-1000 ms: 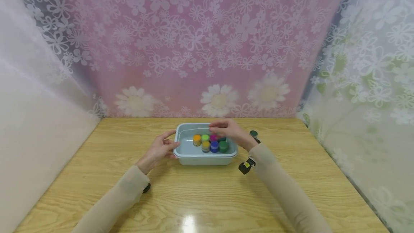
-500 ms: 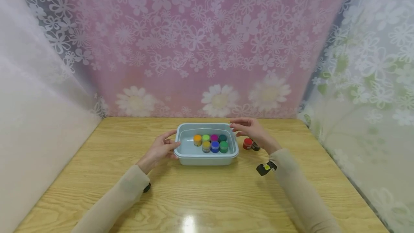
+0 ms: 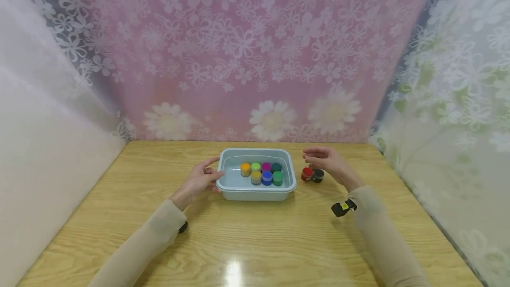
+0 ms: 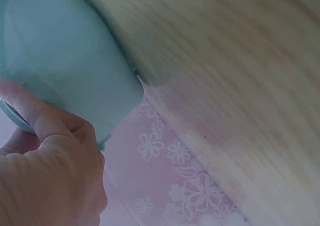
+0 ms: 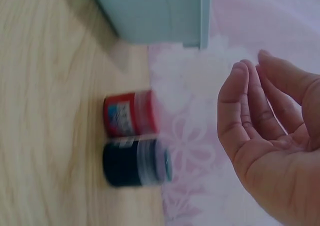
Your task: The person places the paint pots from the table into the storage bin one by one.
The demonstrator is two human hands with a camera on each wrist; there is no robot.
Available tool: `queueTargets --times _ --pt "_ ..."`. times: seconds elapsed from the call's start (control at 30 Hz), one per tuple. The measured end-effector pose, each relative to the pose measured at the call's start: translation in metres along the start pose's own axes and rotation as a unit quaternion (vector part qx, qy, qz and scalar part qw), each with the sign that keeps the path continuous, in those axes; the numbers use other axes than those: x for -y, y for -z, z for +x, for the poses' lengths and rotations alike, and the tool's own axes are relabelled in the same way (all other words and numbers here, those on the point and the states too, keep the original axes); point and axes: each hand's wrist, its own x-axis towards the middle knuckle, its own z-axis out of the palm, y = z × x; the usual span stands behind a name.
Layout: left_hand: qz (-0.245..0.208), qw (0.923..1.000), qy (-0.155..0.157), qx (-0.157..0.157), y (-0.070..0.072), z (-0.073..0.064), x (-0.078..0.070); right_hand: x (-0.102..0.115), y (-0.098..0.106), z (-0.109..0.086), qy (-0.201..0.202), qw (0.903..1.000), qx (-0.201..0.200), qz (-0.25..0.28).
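Observation:
A light blue plastic tub (image 3: 255, 196) stands on the table with several small paint jars in two rows inside, among them an orange jar (image 3: 245, 170), a blue jar (image 3: 267, 178) and a green jar (image 3: 277, 178). My left hand (image 3: 198, 182) grips the tub's left rim, thumb over the edge and fingers against the outside; the left wrist view shows the hand (image 4: 55, 171) on the rim. Right of the tub, a red paint jar (image 3: 307, 174) and a black paint jar (image 3: 318, 176) stand side by side. Above them hovers my right hand (image 3: 332, 165), fingers loosely bent, holding nothing.
The wooden table (image 3: 255, 238) runs back to a pink flowered curtain (image 3: 247, 56). Pale curtains hang at both sides. Each wrist wears a black camera; the right camera (image 3: 343, 207) shows clearly.
My right hand has moved out of the tub to the right, over the jars on the table, uncovering the red jar. The left hand stays on the tub rim.

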Motion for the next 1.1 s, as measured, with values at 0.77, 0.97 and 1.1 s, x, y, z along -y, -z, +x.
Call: queueTargets --times 0.77,0.97,1.1 --pt "-0.002 1.0000 0.005 -0.006 -0.001 0.002 -0.001 -0.023 0.006 0.006 0.004 0.9686 0.036 -0.246" --pt "0.002 1.0000 0.004 -0.007 -0.002 0.001 -0.002 -0.028 0.006 0.011 0.028 0.9624 0.053 -0.265" --pt "0.010 0.9999 0.002 -0.001 -0.002 0.000 -0.002 -0.031 0.005 0.014 0.031 0.9581 0.051 -0.280"
